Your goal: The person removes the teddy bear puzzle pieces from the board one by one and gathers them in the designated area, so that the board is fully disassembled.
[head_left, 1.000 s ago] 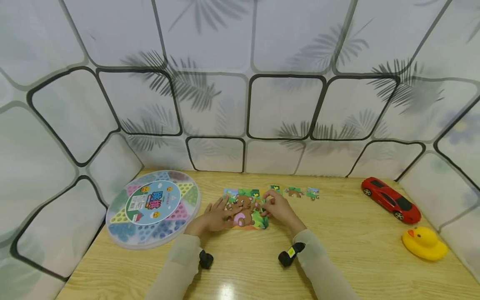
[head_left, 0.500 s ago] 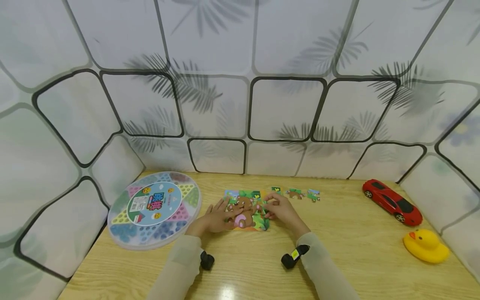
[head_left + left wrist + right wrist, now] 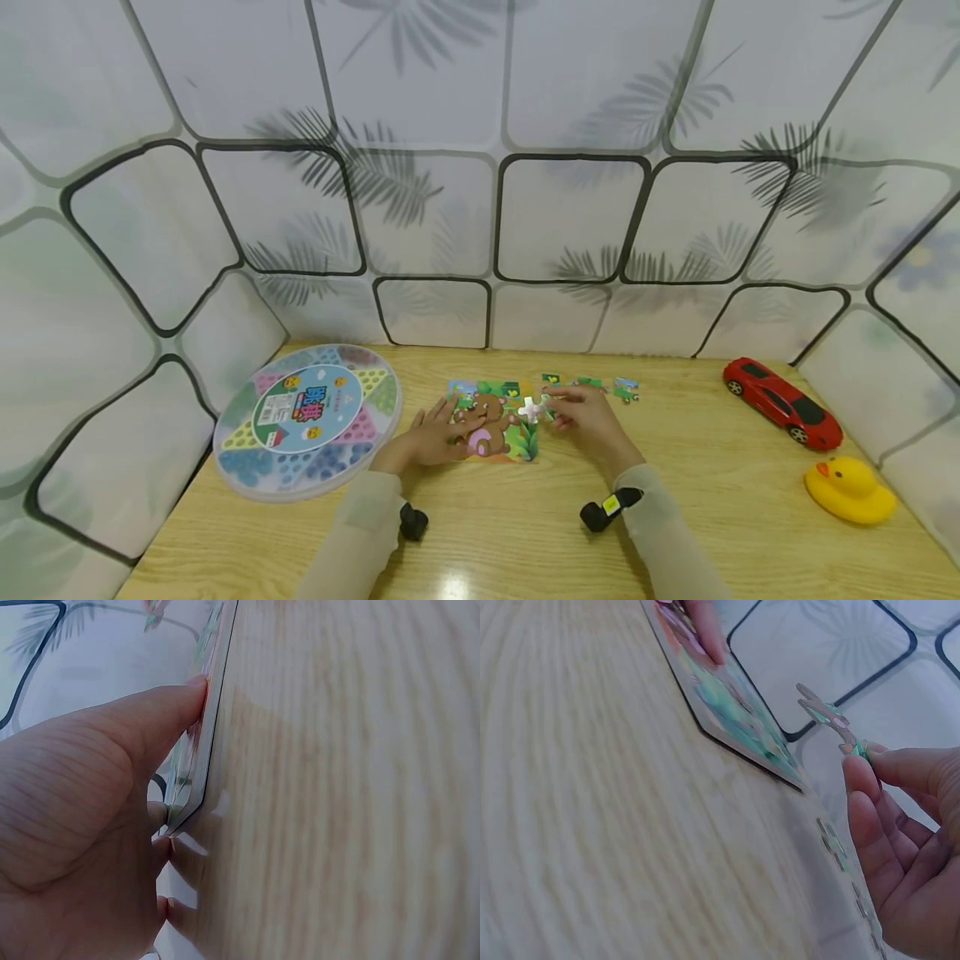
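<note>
A bear jigsaw puzzle [image 3: 491, 442] in a flat board lies on the table. My left hand [image 3: 429, 435] rests on its left side with fingers spread; in the left wrist view the thumb [image 3: 169, 712] touches the puzzle's face near its edge. At the puzzle's right side, my right hand [image 3: 592, 421] pinches a jigsaw piece [image 3: 829, 716] between thumb and forefinger, lifted clear of the board. A pale, piece-shaped patch [image 3: 530, 408] shows in the puzzle just left of those fingertips. Much of the held piece is hidden by the fingers in the head view.
Loose jigsaw pieces lie behind the right hand, one piece [image 3: 626, 388] farthest right. A round Chinese checkers box [image 3: 307, 421] is at the left. A red toy car [image 3: 782, 402] and a yellow rubber duck [image 3: 850, 490] stand at the right. A patterned backdrop [image 3: 570, 217] rises behind the table.
The right hand has moved right, away from the puzzle, with a piece in its fingers. A pale patch now shows where picture was before. The left hand has stayed in place.
</note>
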Demonstrator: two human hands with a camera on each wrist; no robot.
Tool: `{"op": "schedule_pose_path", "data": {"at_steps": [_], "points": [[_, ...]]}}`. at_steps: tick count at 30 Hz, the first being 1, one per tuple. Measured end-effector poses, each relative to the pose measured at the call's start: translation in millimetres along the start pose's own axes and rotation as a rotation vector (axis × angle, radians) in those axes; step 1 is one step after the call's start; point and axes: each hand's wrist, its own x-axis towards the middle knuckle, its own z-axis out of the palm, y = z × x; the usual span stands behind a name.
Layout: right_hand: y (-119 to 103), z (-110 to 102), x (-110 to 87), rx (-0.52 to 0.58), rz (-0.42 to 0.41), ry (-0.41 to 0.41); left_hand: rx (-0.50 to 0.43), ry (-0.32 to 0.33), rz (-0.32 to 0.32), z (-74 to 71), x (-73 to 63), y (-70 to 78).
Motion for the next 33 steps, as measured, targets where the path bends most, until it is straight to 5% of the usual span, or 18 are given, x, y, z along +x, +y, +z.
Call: {"op": "schedule_pose_path", "data": {"at_steps": [9,33], "points": [[-1,-41,-7.9,-0.036,0.067,0.071,-0.003,0.003,-0.009,-1.3,-0.7,2.0],[17,-167,-27.9,0.317,0.092,0.291,0.017,0.007,-0.027,1.2,4.3,-1.9]]}}
